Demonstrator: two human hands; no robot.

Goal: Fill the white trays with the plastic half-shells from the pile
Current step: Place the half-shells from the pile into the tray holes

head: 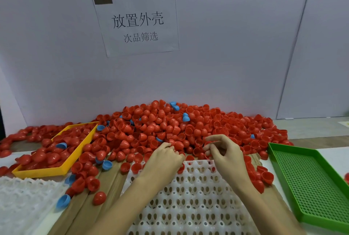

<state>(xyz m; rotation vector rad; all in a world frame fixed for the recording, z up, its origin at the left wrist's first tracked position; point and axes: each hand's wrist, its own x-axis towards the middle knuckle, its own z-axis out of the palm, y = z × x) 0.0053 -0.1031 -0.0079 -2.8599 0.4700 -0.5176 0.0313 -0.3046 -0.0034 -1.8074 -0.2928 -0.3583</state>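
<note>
A big pile of red plastic half-shells (pixel 170 123), with a few blue ones mixed in, lies against the back wall. A white tray (pixel 190 202) with rows of cups sits right in front of me; a few red shells stand in its far row. My left hand (pixel 164 159) reaches over the tray's far edge, fingers curled down among the shells at the pile's foot; what it holds is hidden. My right hand (pixel 221 151) pinches a red half-shell (pixel 209 143) between thumb and fingers just above the tray's far edge.
A yellow tray (pixel 73 151) full of red shells lies at the left. More white trays (pixel 24 199) are stacked at the near left. A green perforated tray (pixel 311 182) stands at the right. Loose shells litter the brown cardboard (pixel 105 187) around the white tray.
</note>
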